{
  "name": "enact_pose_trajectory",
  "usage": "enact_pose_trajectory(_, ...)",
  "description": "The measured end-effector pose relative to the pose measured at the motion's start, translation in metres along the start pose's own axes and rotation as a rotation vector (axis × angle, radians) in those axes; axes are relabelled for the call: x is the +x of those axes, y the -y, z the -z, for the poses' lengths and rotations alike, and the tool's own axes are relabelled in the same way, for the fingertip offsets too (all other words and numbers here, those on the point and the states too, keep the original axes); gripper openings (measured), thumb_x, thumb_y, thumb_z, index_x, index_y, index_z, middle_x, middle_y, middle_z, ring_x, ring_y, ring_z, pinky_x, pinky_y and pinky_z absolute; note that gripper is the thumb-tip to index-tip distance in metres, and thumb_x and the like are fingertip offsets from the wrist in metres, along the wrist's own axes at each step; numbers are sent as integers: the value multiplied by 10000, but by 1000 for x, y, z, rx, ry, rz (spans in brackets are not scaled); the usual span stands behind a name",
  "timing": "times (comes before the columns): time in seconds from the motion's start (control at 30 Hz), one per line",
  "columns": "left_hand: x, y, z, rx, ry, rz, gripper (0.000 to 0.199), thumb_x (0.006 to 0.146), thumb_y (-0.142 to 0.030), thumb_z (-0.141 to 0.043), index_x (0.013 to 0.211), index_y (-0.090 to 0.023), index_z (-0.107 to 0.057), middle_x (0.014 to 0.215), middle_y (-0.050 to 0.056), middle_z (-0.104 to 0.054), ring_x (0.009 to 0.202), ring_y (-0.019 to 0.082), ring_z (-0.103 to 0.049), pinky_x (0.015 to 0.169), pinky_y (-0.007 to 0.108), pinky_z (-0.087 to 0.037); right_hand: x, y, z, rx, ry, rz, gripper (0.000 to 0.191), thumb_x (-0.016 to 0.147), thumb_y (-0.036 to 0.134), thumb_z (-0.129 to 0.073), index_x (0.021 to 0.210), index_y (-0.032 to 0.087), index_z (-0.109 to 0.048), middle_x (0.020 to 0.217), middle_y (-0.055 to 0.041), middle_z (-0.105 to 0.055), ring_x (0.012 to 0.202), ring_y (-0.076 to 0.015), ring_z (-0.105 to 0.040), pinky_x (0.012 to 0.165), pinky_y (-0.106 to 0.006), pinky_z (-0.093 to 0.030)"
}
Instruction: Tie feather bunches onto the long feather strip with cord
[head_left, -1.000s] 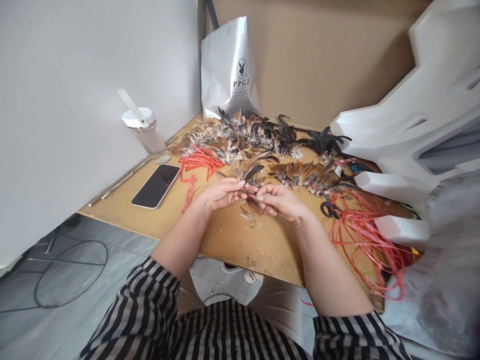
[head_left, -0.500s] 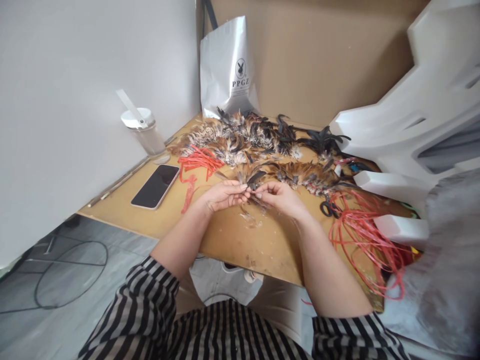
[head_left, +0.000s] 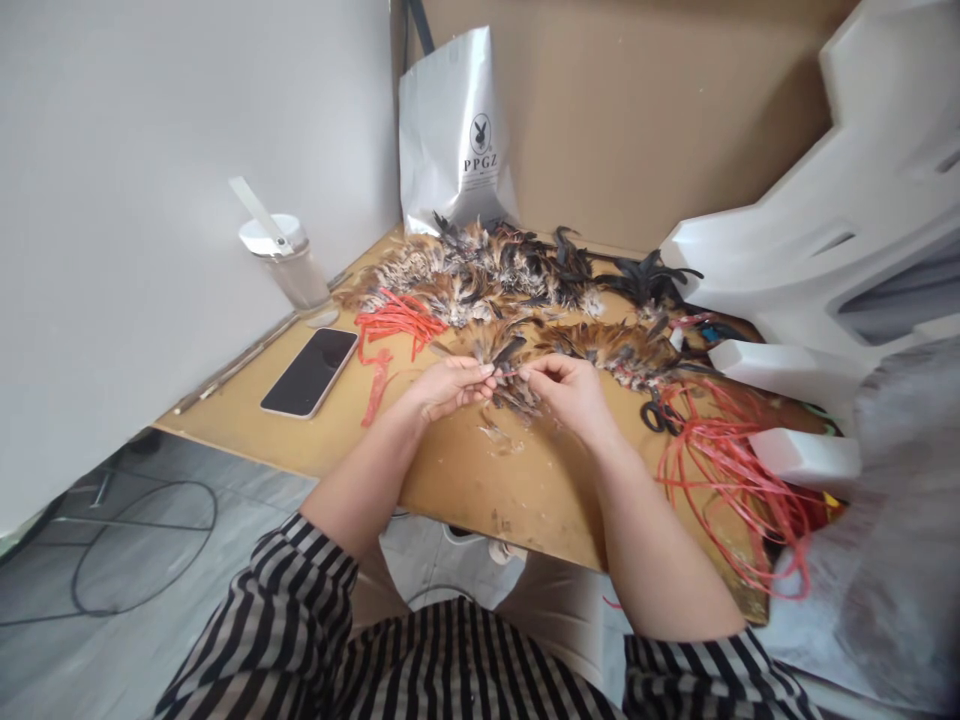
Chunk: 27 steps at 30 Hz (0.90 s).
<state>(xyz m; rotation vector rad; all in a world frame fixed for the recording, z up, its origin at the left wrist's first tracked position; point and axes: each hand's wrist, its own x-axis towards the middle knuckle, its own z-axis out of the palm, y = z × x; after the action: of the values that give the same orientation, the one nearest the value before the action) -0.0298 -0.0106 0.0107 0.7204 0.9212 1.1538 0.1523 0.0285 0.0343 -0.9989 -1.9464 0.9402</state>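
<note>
My left hand [head_left: 455, 387] pinches the base of a small bunch of brown and dark feathers [head_left: 499, 348], which fans out above its fingertips. To its right, my right hand [head_left: 568, 392] is closed on a thin red strip [head_left: 510, 373] that runs across to the bunch. Loose feathers [head_left: 520, 398] lie on the table between and below the hands. Behind them is a broad pile of brown, black and pale feathers [head_left: 480, 275]. A row of brown feathers [head_left: 611, 350] lies just beyond my right hand.
On the left are a phone [head_left: 310, 372], a lidded cup [head_left: 295, 268] and short red strips [head_left: 397, 325]. On the right lie black-handled scissors [head_left: 658, 416] and tangled red strips [head_left: 724, 460], beside white foam [head_left: 806, 455]. A silver bag [head_left: 454, 140] stands at the back.
My right hand has moved slightly right, away from my left hand, and the red strip now shows stretched between them. My left hand has hardly moved.
</note>
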Motion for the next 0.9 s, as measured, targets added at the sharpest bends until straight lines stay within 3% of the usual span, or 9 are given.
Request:
enact_pose_trajectory(0.3, 1, 1, -1, 32, -40, -46, 102, 700, -162, -639, 705, -63, -615, 613, 49, -624, 488, 47, -557, 484, 124, -442, -1, 1, -3, -108, -68, 81, 202, 723, 304, -530, 720, 145, -654, 623, -30, -585, 601, -133, -504, 564, -241, -379)
enact_pose_trajectory(0.47, -1, 2, -6, 249, -86, -102, 168, 693, -214, -644, 627, -62, -615, 561, 70, -623, 460, 74, -564, 480, 161, -452, -2, 4, -3, -233, -110, 200, 175, 747, 261, -511, 695, 158, -642, 631, -26, -561, 590, -124, -481, 574, -243, -374)
enact_pose_trajectory(0.7, -8, -1, -15, 457, 92, -123, 205, 687, -269, -642, 626, -73, -636, 537, 75, -627, 464, 99, -580, 490, 182, -472, -6, 11, -1, -477, -147, 350, 216, 814, 252, -451, 733, 174, -636, 693, -44, -523, 651, -140, -481, 603, -247, -362)
enact_pose_trajectory(0.9, -10, -1, -16, 501, 110, -87, 243, 678, -315, -648, 629, -78, -622, 551, 81, -635, 472, 107, -590, 485, 187, -479, -11, 19, 1, -610, -75, 432, 254, 848, 263, -409, 760, 176, -630, 720, -50, -520, 652, -133, -467, 596, -240, -343)
